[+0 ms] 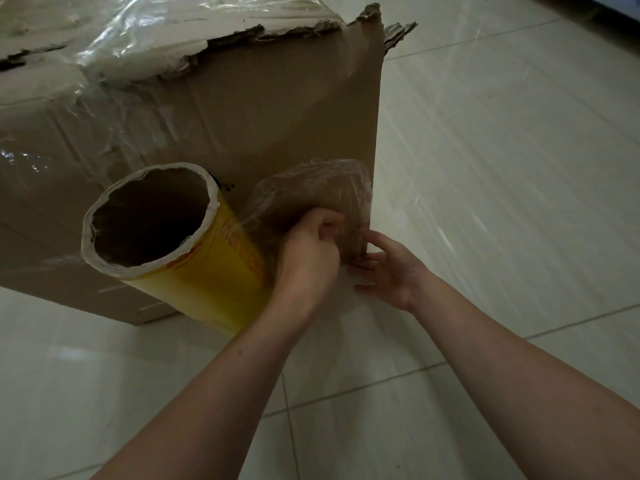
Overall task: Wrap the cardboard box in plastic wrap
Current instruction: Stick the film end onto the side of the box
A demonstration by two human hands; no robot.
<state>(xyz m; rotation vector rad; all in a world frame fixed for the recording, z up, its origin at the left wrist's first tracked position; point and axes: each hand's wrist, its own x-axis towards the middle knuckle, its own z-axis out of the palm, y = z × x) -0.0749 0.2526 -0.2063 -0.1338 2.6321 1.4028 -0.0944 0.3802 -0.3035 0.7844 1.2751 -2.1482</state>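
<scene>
A big brown cardboard box (270, 109) with torn top flaps stands on the floor, its top and left side covered in shiny plastic wrap. A yellow roll of plastic wrap (194, 268) leans against the box's front face, its open cardboard core facing me. A loose sheet of clear film (311, 192) runs from the roll to the box's lower right corner. My left hand (308, 251) pinches the film's edge with curled fingers. My right hand (388, 268) is beside it at the corner, fingers spread and touching the film.
Pale glossy floor tiles (502, 168) surround the box, with open floor to the right and in front. A dark strip of something shows at the top right corner.
</scene>
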